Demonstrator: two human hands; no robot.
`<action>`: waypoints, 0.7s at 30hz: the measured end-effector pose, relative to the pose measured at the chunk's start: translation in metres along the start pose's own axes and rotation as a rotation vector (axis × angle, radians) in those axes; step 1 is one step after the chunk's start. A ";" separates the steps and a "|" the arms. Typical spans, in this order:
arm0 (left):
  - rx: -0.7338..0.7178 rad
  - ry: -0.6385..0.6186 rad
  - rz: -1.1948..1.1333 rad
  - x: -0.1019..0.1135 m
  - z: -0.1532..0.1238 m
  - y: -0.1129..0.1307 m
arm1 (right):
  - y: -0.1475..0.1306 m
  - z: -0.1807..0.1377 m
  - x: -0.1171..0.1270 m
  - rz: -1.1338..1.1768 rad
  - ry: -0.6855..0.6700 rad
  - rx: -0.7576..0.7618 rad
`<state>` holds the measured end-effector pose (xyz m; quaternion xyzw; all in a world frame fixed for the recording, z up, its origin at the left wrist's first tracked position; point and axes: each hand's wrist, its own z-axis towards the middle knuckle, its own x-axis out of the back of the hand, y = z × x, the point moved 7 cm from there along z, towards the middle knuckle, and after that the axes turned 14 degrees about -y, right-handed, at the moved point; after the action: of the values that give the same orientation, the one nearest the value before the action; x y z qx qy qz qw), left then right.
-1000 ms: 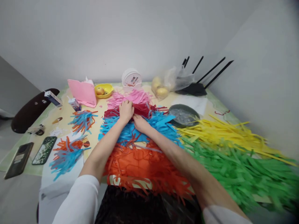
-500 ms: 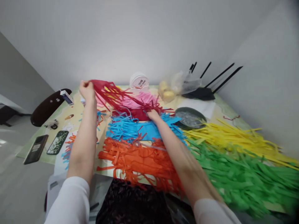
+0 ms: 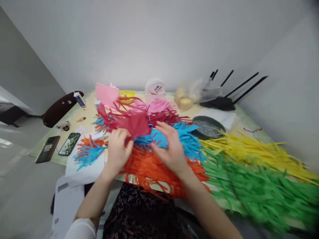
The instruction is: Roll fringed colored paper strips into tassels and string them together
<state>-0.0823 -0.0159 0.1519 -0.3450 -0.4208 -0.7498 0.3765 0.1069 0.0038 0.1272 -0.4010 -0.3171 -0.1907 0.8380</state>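
My left hand (image 3: 119, 150) pinches a dark red fringed paper sheet (image 3: 129, 122) and holds it up over the table, its cut strips trailing up and left. My right hand (image 3: 170, 149) hovers just right of it with fingers spread, above the blue fringed paper (image 3: 183, 136) and the orange fringed paper (image 3: 149, 169). A dark red pile (image 3: 166, 116) and a pink fringed pile (image 3: 159, 106) lie further back.
Green strips (image 3: 249, 182) and yellow strips (image 3: 251, 149) cover the right side. A dark round dish (image 3: 208, 126), white tub (image 3: 155, 88), bagged fruit (image 3: 185, 99) and yellow bowl (image 3: 126, 95) stand at the back. Two phones (image 3: 58, 146) and small blue-orange bundles (image 3: 88, 151) lie at left.
My left hand lifted the dark red sheet off the pile, swung it up to the left, then brought it down toward me. My right hand left the pile and came back beside it.
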 end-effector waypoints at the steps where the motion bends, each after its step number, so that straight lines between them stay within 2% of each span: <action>1: -0.004 -0.086 0.018 -0.015 -0.009 0.006 | -0.020 -0.013 -0.005 -0.045 -0.002 0.087; 2: -0.017 -0.155 0.025 -0.026 -0.018 0.011 | -0.031 -0.023 -0.012 -0.090 -0.017 0.138; 4: -0.056 -0.259 0.001 -0.042 -0.032 0.017 | -0.033 -0.038 -0.027 -0.153 -0.075 0.130; 7: -0.115 -0.365 -0.138 -0.055 -0.042 0.011 | -0.008 -0.048 -0.038 -0.119 -0.178 0.020; 10: -0.135 -0.480 -0.347 -0.064 -0.041 -0.002 | 0.009 -0.052 -0.034 0.078 -0.272 -0.050; 12: -0.081 -0.546 -0.468 -0.070 -0.038 -0.011 | 0.013 -0.052 -0.027 0.214 -0.311 -0.126; 15: 0.052 -0.563 -0.645 -0.073 -0.035 -0.020 | 0.018 -0.053 -0.021 0.357 -0.340 -0.249; 21: 0.304 -0.635 -1.207 -0.088 -0.039 -0.017 | 0.026 -0.056 -0.019 0.582 -0.238 -0.310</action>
<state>-0.0621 -0.0200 0.0561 -0.1968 -0.7289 -0.6236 -0.2030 0.1294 -0.0234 0.0735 -0.6167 -0.2520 0.0585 0.7435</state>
